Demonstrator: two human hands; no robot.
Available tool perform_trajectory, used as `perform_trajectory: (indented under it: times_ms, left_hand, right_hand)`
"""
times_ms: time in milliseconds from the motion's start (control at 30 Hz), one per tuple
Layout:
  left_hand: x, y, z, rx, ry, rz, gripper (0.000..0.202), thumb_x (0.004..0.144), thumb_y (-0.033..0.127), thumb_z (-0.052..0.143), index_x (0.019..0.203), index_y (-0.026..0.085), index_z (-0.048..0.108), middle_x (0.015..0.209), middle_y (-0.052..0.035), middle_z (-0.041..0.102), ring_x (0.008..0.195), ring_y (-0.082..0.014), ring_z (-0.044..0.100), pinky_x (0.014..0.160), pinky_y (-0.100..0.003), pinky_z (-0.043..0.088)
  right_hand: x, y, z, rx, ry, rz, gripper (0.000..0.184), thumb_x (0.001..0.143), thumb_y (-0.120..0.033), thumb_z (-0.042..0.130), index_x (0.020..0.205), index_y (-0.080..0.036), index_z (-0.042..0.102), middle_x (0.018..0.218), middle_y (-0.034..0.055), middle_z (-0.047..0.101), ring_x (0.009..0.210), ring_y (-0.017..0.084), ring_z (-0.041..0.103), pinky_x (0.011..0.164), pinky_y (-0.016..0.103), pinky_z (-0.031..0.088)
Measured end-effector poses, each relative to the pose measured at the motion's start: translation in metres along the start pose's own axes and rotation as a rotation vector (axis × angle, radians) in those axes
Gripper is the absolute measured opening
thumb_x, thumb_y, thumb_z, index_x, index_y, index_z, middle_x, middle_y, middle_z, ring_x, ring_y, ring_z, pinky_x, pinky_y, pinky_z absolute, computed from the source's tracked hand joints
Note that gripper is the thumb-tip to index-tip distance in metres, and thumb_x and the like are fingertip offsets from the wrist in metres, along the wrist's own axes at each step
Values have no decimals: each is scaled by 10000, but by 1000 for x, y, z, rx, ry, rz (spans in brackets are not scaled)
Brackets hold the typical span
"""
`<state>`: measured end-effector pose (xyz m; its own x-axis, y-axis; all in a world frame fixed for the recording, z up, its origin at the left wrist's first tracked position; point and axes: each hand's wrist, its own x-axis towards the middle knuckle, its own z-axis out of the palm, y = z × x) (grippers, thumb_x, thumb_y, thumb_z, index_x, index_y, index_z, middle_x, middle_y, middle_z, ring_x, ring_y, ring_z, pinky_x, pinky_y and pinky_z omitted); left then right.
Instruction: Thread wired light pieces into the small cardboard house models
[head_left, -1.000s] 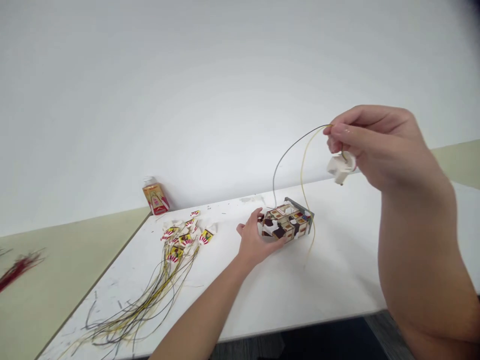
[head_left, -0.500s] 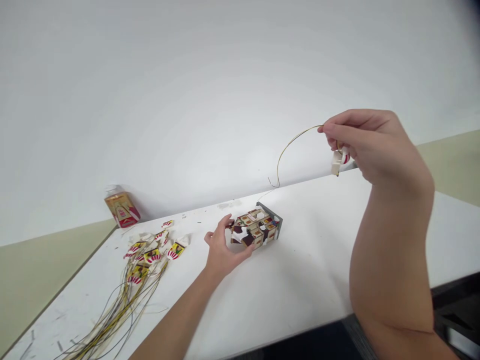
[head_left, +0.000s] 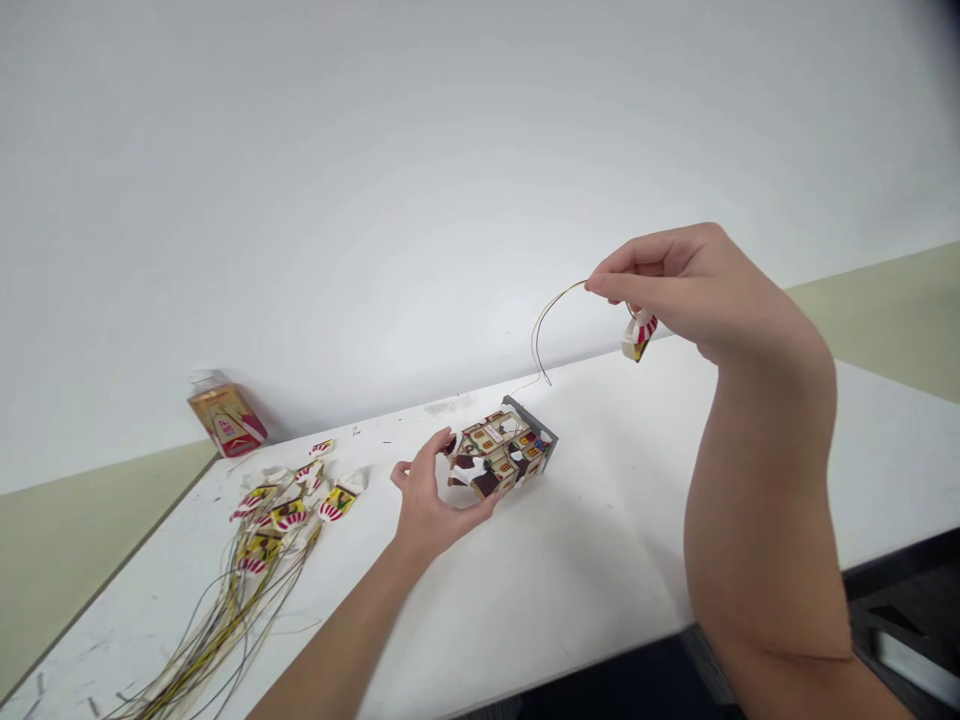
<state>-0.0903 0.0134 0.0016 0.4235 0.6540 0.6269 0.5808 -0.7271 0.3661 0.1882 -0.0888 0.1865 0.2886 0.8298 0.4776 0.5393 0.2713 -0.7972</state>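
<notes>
My left hand grips a small model house by its roof end, thumb on the near side and fingers on the far side. The house lies on its side on the white table, its grey base facing right. Up in the air, my right hand pinches thin wires between thumb and fingertips. They curve down to the left, their loose ends near the grey base. A small red-and-white striped awning piece dangles from the wires below my right hand.
Several similar awning pieces lie heaped on the left of the table, their long wires trailing toward me. Behind them a bottle with amber contents stands against the white wall. Small dark scraps lie about the left side.
My right hand has moved left and slightly down with the wires, and the awning piece has swung along. My left hand still grips the house; the view has shifted slightly.
</notes>
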Motion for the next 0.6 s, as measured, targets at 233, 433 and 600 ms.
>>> perform_trajectory:
  times_ms: [233, 433, 600]
  left_hand:
    - [0, -1, 0, 6, 8, 28, 872, 584, 483, 766, 1313, 257, 344, 1214, -133, 619, 1018, -327, 629, 858, -450, 320]
    - [0, 0, -1, 8, 13, 48, 863, 579, 475, 771, 1303, 258, 354, 1213, -123, 617, 1007, -319, 633, 856, -441, 309]
    - [-1, 0, -2, 11, 30, 81, 854, 569, 468, 778, 1288, 248, 374, 1206, -120, 619, 988, -314, 636, 843, -425, 308]
  right_hand:
    - [-7, -17, 6, -30, -146, 52, 210, 810, -404, 679, 793, -195, 679, 643, 23, 554, 525, 110, 514, 485, 274, 358]
    - [-7, -22, 11, -59, -284, 47, 234, 799, -424, 685, 756, -194, 679, 637, 18, 548, 529, 98, 483, 504, 270, 374]
    - [2, -16, 16, -56, -319, 96, 239, 787, -434, 692, 752, -198, 685, 627, 15, 525, 534, 96, 471, 510, 268, 346]
